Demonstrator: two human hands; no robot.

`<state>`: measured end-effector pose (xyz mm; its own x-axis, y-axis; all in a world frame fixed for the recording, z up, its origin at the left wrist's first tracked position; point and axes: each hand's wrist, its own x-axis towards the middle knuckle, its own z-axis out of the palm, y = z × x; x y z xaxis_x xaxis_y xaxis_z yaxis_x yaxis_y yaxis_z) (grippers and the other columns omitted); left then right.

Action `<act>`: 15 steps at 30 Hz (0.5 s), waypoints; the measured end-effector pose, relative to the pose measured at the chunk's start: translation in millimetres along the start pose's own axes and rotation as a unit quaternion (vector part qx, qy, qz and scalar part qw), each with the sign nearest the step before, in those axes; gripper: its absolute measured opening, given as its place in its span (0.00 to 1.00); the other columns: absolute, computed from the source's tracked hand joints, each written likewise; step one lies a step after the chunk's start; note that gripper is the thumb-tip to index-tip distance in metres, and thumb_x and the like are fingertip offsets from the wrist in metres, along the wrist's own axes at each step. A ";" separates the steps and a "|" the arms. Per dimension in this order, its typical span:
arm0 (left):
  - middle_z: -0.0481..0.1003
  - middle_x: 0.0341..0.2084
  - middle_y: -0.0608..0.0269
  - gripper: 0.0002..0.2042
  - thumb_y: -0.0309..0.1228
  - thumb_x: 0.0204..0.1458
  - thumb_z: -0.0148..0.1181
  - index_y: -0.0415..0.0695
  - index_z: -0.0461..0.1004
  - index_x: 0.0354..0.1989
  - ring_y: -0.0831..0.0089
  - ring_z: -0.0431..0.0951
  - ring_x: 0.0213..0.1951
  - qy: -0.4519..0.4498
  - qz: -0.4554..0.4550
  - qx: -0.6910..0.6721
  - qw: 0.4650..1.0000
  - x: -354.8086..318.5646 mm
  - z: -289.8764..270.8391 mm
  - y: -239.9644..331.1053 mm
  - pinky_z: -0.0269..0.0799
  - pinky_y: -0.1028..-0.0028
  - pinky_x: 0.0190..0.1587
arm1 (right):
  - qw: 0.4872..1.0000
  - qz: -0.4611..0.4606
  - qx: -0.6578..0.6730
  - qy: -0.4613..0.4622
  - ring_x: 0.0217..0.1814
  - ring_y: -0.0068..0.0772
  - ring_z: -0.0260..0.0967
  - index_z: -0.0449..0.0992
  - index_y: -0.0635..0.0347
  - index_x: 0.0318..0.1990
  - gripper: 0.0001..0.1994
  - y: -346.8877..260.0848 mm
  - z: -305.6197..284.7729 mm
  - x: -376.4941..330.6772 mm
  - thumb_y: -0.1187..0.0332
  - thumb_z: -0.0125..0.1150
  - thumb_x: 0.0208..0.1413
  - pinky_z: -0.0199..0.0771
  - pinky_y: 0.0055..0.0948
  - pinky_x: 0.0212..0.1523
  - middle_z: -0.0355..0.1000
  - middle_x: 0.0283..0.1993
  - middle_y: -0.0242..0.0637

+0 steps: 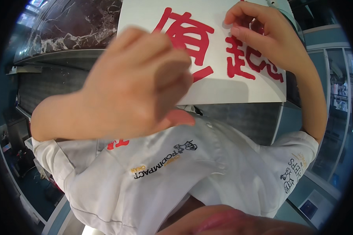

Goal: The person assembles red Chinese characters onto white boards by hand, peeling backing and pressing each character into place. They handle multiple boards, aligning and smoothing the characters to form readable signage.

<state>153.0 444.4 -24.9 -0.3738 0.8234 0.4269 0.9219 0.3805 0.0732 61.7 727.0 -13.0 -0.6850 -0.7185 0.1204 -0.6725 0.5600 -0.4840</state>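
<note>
The person's left hand point(141, 80) was nearest to the camera, above the white jacket point(227, 156). Its fingers were curled inward, but blur and the viewing angle hid the palm; whether it gripped anything could not be told. The right hand point(262, 33) was farther out, above the red characters point(194, 37), its thumb and forefinger slightly apart, with nothing visible between them. Contact with the surface could not be confirmed.

The white board point(223, 92) lay in front of the person, beyond the jacket, its left part partly hidden by the left hand. The dark marble top point(74, 21) was to the left; glass-fronted cabinets point(337, 90) stood at the far right.

The step in hand was judged to be handwork over the lettering. The next move appeared to call for a clear left-hand path and light right-hand fingertip contact.
</note>
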 end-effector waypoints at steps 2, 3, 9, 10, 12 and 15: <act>0.73 0.34 0.60 0.23 0.42 0.38 0.71 0.36 0.80 0.38 0.64 0.71 0.32 -0.002 -0.020 -0.016 1.000 -6.5 1.7 3.2 0.63 0.67 0.37 | 1.000 0.012 0.002 -0.003 0.36 0.18 0.71 0.78 0.60 0.44 0.08 -5.4 -6.1 10.5 0.68 0.62 0.60 0.70 0.19 0.36 0.77 0.39 0.29; 0.74 0.34 0.60 0.22 0.40 0.37 0.71 0.36 0.79 0.38 0.64 0.72 0.32 0.001 -0.028 -0.019 0.999 -6.7 -1.2 2.0 0.63 0.66 0.37 | 1.000 0.014 -0.002 -0.001 0.37 0.19 0.72 0.78 0.60 0.45 0.09 -8.1 -13.2 17.8 0.67 0.63 0.61 0.71 0.20 0.37 0.78 0.39 0.29; 0.75 0.31 0.62 0.13 0.25 0.36 0.68 0.37 0.79 0.34 0.69 0.72 0.29 0.035 -0.026 0.008 0.999 -0.9 2.0 8.9 0.65 0.71 0.31 | 0.994 -0.007 0.014 0.110 0.41 0.25 0.74 0.82 0.57 0.46 0.12 28.6 -60.9 32.6 0.60 0.61 0.64 0.73 0.22 0.43 0.78 0.40 0.34; 0.75 0.31 0.61 0.13 0.24 0.36 0.68 0.37 0.79 0.34 0.69 0.73 0.29 0.028 -0.026 -0.005 0.999 -1.8 0.1 8.8 0.65 0.71 0.31 | 0.993 0.005 0.035 0.111 0.41 0.25 0.74 0.82 0.58 0.46 0.12 35.1 -60.9 31.6 0.60 0.62 0.64 0.74 0.22 0.43 0.78 0.40 0.34; 0.75 0.31 0.61 0.12 0.22 0.36 0.67 0.37 0.79 0.33 0.68 0.74 0.28 0.050 -0.013 -0.009 0.999 -0.3 -4.5 5.5 0.68 0.71 0.30 | 0.992 0.007 0.056 0.110 0.41 0.25 0.74 0.82 0.58 0.45 0.12 48.7 -54.7 32.7 0.59 0.61 0.64 0.74 0.22 0.43 0.78 0.40 0.33; 0.77 0.31 0.56 0.09 0.17 0.41 0.64 0.35 0.77 0.33 0.64 0.78 0.28 0.078 -0.015 -0.003 0.997 10.0 -27.1 -19.7 0.73 0.69 0.29 | 0.996 0.006 0.049 0.070 0.41 0.25 0.74 0.82 0.58 0.45 0.12 42.5 -44.3 29.5 0.59 0.61 0.64 0.74 0.22 0.43 0.78 0.40 0.33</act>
<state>133.9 433.7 2.4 -0.3815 0.7354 0.5600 0.9110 0.4020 0.0927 0.5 747.9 8.4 -0.7299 -0.6439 0.2295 -0.6379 0.5210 -0.5671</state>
